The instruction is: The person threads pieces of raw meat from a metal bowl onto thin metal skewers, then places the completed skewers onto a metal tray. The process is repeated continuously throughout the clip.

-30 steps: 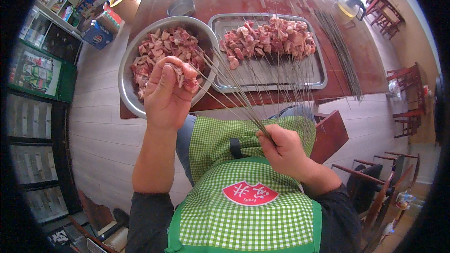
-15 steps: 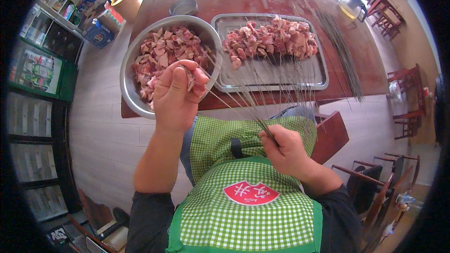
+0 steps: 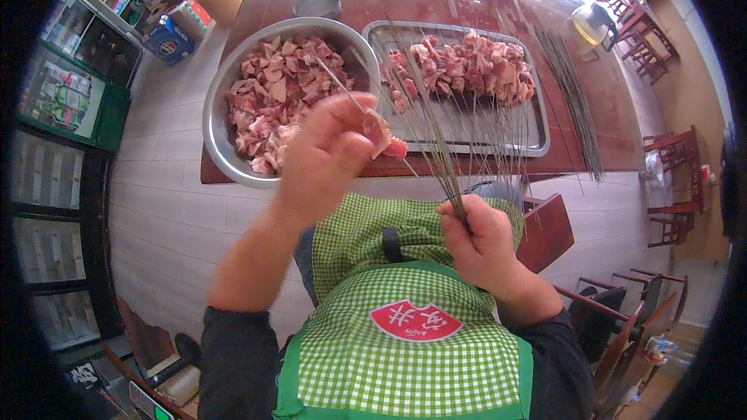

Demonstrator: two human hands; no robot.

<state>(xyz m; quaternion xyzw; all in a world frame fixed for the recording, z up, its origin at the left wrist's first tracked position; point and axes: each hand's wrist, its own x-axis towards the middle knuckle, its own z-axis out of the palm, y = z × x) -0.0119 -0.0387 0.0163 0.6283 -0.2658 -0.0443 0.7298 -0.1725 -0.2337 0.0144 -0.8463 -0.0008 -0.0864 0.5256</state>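
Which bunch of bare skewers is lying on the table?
The loose skewer bunch to the right of the metal tray; the other bunch is gripped in the right hand.

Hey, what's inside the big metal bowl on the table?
The metal bowl holds a heap of pink meat pieces. They hide the bowl's bottom, and the left hand blocks the view of its lower right part.
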